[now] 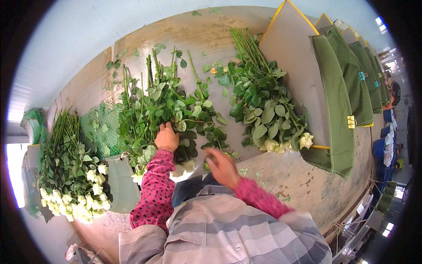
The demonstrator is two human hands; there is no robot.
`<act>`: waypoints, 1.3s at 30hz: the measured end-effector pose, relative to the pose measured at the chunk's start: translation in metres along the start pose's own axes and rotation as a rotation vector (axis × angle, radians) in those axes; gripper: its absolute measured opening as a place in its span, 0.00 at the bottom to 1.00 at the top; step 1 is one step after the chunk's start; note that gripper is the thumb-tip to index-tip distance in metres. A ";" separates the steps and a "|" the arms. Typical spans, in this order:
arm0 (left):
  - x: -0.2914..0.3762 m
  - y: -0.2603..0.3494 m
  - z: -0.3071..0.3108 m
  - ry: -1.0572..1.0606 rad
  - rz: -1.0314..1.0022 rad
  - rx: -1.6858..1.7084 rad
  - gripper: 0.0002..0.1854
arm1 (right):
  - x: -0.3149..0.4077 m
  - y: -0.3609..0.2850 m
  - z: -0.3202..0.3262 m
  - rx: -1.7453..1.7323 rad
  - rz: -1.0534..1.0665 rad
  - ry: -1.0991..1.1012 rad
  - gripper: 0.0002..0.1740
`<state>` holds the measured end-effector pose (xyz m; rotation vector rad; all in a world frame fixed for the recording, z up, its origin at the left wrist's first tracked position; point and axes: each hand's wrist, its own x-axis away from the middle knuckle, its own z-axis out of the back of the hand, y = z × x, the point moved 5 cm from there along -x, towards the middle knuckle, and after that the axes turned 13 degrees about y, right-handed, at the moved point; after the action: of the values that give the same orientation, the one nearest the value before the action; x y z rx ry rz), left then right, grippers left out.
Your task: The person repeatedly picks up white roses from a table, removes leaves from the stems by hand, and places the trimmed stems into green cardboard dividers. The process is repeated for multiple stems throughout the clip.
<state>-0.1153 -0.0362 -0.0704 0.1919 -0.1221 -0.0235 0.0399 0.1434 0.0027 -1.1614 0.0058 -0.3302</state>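
Observation:
In the head view, my left hand (166, 138) reaches into the middle pile of leafy rose stems (151, 105). Its fingertips are among the leaves, so a grip cannot be made out. White rose blooms (184, 167) at the pile's near end are partly behind my left forearm. My right hand (224, 166), slightly blurred, is at the near end of a separate rose stem (201, 89), fingers bent and thumb apart. That stem's bloom is mostly hidden, and whether my fingers touch it is unclear.
A bundle of white roses (74, 165) lies left beside green netting (102, 128). More roses (260, 95) lie to the right, against a yellow-edged board (290, 43). Green cloth flaps (336, 105) with binder clips (351, 121) line the right side. Loose leaves dot the metal worktable (237, 132).

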 end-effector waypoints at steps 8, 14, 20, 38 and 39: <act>0.006 -0.006 -0.002 0.099 0.075 0.033 0.26 | -0.160 0.035 -0.076 0.623 0.279 0.077 0.09; 0.019 0.028 0.026 0.511 -0.174 0.197 0.15 | -0.172 0.111 -0.024 -0.453 -0.300 0.219 0.16; 0.039 0.099 -0.045 -0.077 -0.028 0.592 0.17 | -0.159 0.154 -0.025 -0.622 -0.426 0.362 0.11; 0.030 0.112 -0.074 -0.198 0.003 0.670 0.21 | -0.045 -0.006 0.094 0.007 0.026 0.239 0.16; 0.030 0.116 -0.075 -0.188 -0.057 0.642 0.22 | -0.012 0.018 0.097 0.113 -0.039 0.229 0.17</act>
<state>-0.0746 0.0906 -0.1178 0.8353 -0.3104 -0.0589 0.0501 0.2400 0.0241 -1.0079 0.1634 -0.4910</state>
